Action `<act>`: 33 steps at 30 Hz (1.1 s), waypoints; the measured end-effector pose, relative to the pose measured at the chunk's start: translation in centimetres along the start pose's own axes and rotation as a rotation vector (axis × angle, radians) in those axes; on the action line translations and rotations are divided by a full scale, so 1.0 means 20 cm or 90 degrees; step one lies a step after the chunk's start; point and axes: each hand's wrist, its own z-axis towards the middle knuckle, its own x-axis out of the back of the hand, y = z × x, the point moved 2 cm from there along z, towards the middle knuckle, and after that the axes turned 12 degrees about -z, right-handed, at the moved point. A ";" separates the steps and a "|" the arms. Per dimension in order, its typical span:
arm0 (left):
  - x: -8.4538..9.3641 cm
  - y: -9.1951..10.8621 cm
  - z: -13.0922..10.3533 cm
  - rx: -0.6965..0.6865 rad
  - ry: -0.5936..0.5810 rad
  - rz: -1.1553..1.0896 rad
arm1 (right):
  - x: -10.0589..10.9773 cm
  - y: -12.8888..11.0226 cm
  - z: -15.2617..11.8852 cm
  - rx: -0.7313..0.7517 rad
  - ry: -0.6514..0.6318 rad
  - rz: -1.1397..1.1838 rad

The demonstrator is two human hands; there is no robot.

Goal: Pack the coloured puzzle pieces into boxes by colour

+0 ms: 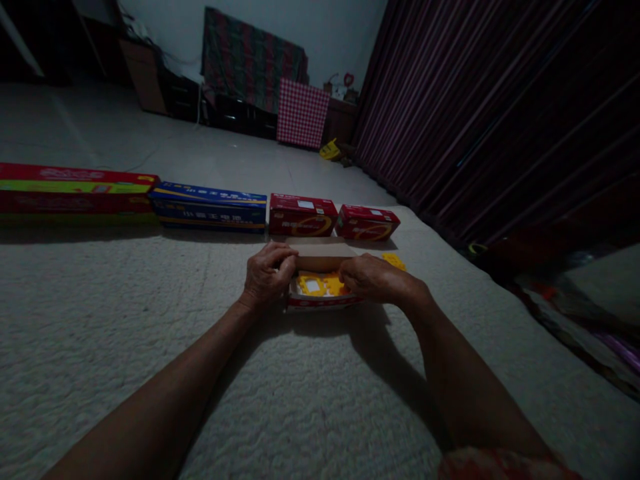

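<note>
An open red box [320, 303] rests on the pale quilted cover, its cardboard flap [320, 250] raised at the far side. Yellow plastic pieces [313, 286] lie inside it. My left hand [270, 270] pinches the box at its left end, near the flap. Over the right part of the box, my right hand [370, 277] has its fingers closed at the yellow pieces; what they hold is hidden. Another yellow piece [394, 261] lies on the cover just beyond my right hand.
Behind the open box stand two red boxes [303, 215] [367, 223], a blue box [210, 208] and a long red-and-green box [75, 195] in a row. Dark curtains [450, 100] hang at the right. Cabinets [230, 113] stand against the far wall.
</note>
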 end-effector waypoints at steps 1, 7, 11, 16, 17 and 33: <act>0.00 0.00 0.00 0.005 -0.002 0.001 | 0.01 -0.01 -0.01 -0.007 -0.002 -0.004; 0.00 0.00 0.00 0.003 0.002 -0.012 | 0.03 0.01 -0.03 -0.018 0.058 0.031; 0.00 0.00 0.00 -0.009 0.004 -0.014 | 0.03 0.04 0.01 0.031 0.076 0.055; 0.00 -0.01 0.00 0.004 -0.005 -0.004 | 0.00 0.05 0.11 0.028 0.010 0.036; 0.00 -0.01 0.00 0.006 -0.003 -0.004 | -0.01 0.05 0.12 0.028 0.007 0.023; 0.00 0.00 0.00 -0.010 0.006 -0.012 | 0.01 -0.02 0.12 -0.030 -0.015 -0.041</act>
